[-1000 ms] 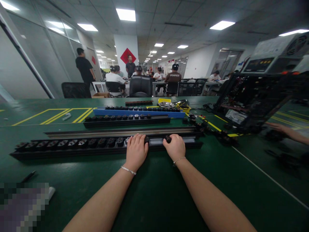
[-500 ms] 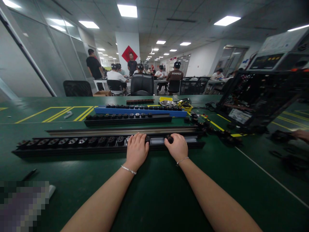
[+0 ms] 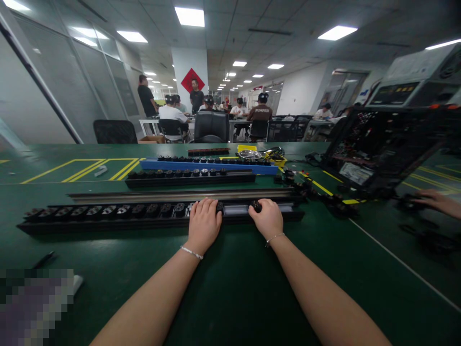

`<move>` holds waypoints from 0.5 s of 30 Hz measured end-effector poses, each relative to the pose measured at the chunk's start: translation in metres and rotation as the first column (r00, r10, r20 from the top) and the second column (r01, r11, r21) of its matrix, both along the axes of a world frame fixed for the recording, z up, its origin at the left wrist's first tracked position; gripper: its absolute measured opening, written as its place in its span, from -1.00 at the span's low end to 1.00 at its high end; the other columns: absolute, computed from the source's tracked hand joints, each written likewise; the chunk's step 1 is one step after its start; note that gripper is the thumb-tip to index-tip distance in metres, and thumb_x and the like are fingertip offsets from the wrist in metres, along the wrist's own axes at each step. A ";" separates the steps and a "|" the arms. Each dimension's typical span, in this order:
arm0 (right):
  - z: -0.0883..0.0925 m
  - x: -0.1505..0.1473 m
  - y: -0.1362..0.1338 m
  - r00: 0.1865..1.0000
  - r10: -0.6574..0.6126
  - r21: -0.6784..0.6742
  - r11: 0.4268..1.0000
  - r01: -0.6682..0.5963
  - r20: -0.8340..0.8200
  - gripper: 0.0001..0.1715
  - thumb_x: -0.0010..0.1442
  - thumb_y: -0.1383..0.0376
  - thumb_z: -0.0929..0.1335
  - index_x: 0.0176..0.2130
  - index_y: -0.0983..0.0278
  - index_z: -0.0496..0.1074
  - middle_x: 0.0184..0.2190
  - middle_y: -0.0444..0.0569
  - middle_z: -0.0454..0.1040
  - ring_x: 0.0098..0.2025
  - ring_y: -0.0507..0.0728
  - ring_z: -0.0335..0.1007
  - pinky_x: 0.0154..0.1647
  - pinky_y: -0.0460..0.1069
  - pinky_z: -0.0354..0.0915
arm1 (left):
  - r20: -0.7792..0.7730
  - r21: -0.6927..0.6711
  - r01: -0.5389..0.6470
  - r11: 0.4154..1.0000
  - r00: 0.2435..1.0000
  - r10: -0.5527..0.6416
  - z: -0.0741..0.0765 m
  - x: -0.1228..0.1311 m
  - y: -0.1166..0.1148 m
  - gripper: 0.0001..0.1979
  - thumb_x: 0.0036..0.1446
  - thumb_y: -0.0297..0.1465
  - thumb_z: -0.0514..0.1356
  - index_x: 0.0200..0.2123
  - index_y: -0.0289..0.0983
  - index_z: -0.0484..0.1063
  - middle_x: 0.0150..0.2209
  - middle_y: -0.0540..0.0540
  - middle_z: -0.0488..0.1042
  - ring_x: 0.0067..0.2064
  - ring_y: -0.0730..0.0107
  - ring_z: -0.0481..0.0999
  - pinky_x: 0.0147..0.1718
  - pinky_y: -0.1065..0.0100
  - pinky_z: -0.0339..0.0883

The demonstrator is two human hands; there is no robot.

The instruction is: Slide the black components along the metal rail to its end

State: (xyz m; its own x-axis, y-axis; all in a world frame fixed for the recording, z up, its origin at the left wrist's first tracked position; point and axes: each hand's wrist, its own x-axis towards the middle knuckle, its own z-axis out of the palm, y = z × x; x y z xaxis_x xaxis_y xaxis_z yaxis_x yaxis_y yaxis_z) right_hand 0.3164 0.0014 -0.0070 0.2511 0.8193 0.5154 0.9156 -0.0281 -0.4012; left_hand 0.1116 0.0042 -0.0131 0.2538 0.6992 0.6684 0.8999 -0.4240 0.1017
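Note:
A long black rail (image 3: 108, 226) lies across the table in front of me, with a row of black socket modules (image 3: 137, 210) along its left part. My left hand (image 3: 205, 218) is closed over the right end of that row, gripping a black socket module (image 3: 219, 207) that shows beside its thumb. To the right of it, a bare pale stretch (image 3: 236, 210) of the rail's inside is visible. My right hand (image 3: 268, 217) pinches another black socket module (image 3: 256, 206) at the rail, apart from the row. Its fingers hide part of the module, so I cannot tell whether it sits in the rail.
Behind lie an empty black rail (image 3: 180, 196), a shorter filled rail (image 3: 190, 179) and a blue rail (image 3: 209, 166). Loose black parts (image 3: 334, 204) are heaped to the right, near an open computer case (image 3: 382, 149). Another person's hand (image 3: 437, 202) reaches in at the right edge.
My right hand has shifted slightly right with its socket module, widening the gap from my left hand, which stays put. The other person's hand at the right has come further into view.

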 end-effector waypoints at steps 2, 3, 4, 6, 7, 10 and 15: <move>0.000 0.003 -0.001 1.000 -0.010 -0.001 1.000 0.010 -0.002 -0.71 0.09 0.16 0.29 -0.32 0.31 0.48 -0.24 0.09 0.49 -0.17 0.19 0.32 -0.11 0.04 0.20 | 0.000 -0.002 0.001 1.000 1.000 -0.001 0.000 0.000 0.000 -0.66 0.22 -0.34 0.04 0.01 -0.30 0.39 0.01 -0.21 0.47 0.12 0.10 0.35 0.16 0.08 0.06; 0.000 0.004 -0.001 1.000 -0.014 -0.004 1.000 0.014 -0.003 -0.70 0.10 0.16 0.29 -0.32 0.32 0.48 -0.23 0.09 0.49 -0.17 0.19 0.32 -0.11 0.04 0.20 | -0.001 -0.003 0.002 1.000 1.000 -0.002 0.000 0.000 0.000 -0.66 0.22 -0.34 0.03 0.02 -0.31 0.39 0.01 -0.21 0.47 0.12 0.10 0.34 0.16 0.08 0.05; 0.001 0.004 -0.001 1.000 -0.018 -0.009 1.000 0.018 -0.004 -0.70 0.10 0.16 0.29 -0.31 0.32 0.48 -0.23 0.09 0.49 -0.16 0.19 0.32 -0.10 0.04 0.20 | -0.002 -0.003 0.002 1.000 1.000 -0.002 0.000 -0.001 0.000 -0.66 0.22 -0.34 0.03 0.02 -0.31 0.39 0.02 -0.21 0.47 0.12 0.10 0.34 0.16 0.08 0.05; 0.001 0.005 -0.002 1.000 -0.025 -0.020 0.999 0.025 -0.006 -0.69 0.10 0.15 0.29 -0.31 0.32 0.48 -0.22 0.09 0.49 -0.16 0.20 0.32 -0.10 0.04 0.20 | -0.001 -0.001 0.002 1.000 1.000 -0.002 -0.001 -0.001 0.001 -0.66 0.22 -0.33 0.03 0.02 -0.31 0.39 0.01 -0.21 0.47 0.12 0.10 0.34 0.16 0.08 0.05; 0.001 0.005 -0.002 1.000 -0.027 -0.024 0.999 0.027 -0.007 -0.69 0.10 0.15 0.29 -0.31 0.32 0.48 -0.22 0.09 0.49 -0.15 0.20 0.31 -0.09 0.04 0.20 | -0.001 0.000 0.001 1.000 1.000 -0.001 -0.001 -0.001 0.001 -0.66 0.22 -0.33 0.03 0.02 -0.30 0.39 0.01 -0.21 0.47 0.12 0.10 0.34 0.16 0.08 0.05; 0.002 0.005 -0.002 1.000 -0.027 -0.018 0.999 0.026 -0.010 -0.69 0.10 0.15 0.29 -0.32 0.33 0.48 -0.22 0.09 0.49 -0.15 0.20 0.31 -0.09 0.04 0.20 | 0.001 0.001 0.001 1.000 1.000 -0.001 0.000 -0.001 0.001 -0.66 0.22 -0.33 0.03 0.02 -0.30 0.39 0.01 -0.21 0.47 0.12 0.10 0.34 0.15 0.07 0.06; -0.001 0.006 0.000 1.000 -0.007 0.011 1.000 0.007 -0.014 -0.71 0.09 0.17 0.29 -0.34 0.32 0.48 -0.25 0.10 0.48 -0.16 0.19 0.31 -0.09 0.05 0.21 | 0.002 0.000 0.004 1.000 1.000 -0.004 0.001 0.000 0.000 -0.65 0.23 -0.33 0.03 0.02 -0.29 0.39 0.01 -0.22 0.47 0.12 0.10 0.35 0.15 0.07 0.07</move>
State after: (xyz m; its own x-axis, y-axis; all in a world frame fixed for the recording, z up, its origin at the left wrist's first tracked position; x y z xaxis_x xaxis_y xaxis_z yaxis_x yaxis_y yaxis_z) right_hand 0.3221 0.0010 -0.0078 0.2642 0.8116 0.5210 0.9096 -0.0300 -0.4145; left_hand 0.1112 0.0038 -0.0125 0.2556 0.6984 0.6685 0.8979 -0.4279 0.1036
